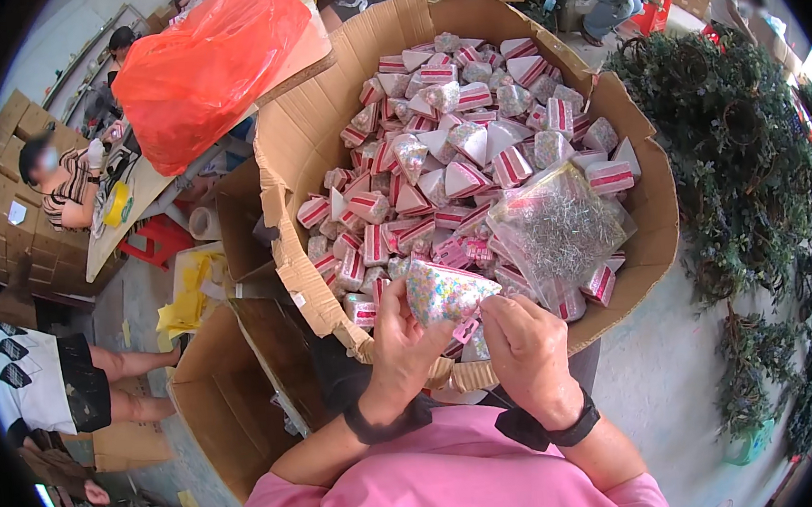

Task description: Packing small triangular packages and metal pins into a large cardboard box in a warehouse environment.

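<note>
My left hand (400,342) grips a decorative cake slice (451,290) whose white top is dotted with pastel sprinkles. At the slice's pointed end, the fingertips of my right hand (531,356) are pinched together; whatever is between them is too small to make out. A pink tag (466,331) hangs just below the slice, between my hands. Right in front is a big cardboard box (309,166) filled with similar slices, white with pink and red layers. On this heap, beyond my right hand, lies a clear plastic bag (566,227) of thin silvery metal pieces.
A red plastic bag (206,74) rests on a table at the far left. Open cardboard boxes (222,401) stand on the floor to my left. Artificial greenery (713,153) is piled along the right. Other people (62,180) are at the left and far side.
</note>
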{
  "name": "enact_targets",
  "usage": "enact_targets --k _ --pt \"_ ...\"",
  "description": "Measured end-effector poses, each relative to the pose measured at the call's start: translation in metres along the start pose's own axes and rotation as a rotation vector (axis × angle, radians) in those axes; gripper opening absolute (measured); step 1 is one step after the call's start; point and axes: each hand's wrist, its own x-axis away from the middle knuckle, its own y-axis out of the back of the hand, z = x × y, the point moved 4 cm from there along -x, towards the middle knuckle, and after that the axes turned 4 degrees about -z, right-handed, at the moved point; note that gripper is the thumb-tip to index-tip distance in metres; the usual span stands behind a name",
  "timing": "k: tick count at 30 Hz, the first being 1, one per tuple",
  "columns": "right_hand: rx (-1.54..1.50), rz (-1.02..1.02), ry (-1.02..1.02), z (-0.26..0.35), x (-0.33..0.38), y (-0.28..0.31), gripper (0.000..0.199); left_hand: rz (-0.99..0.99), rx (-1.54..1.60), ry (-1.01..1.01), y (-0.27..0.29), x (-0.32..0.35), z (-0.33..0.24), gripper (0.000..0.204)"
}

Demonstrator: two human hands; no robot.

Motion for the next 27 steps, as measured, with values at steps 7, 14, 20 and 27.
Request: enact_targets --k 7,14,20,27 --pt "0.028 -0.004 0.017 -0.003 0.001 -0.001 0.013 0.014 -0.034 -0.040 -0.001 -0.001 0.000 0.073" --pt "0.044 0.022 0.009 -0.004 0.001 -0.002 0.012 0.003 -0.108 -0.056 0.000 0.000 0.002 0.072" --pt "0.096 0.006 0.037 -0.004 0.002 -0.004 0.015 -0.032 -0.180 -0.095 0.000 0.001 0.004 0.071" --pt "0.148 -0.007 0.071 -0.011 0.006 -0.010 0.014 -0.028 -0.625 -0.270 0.007 0.004 0.003 0.069"
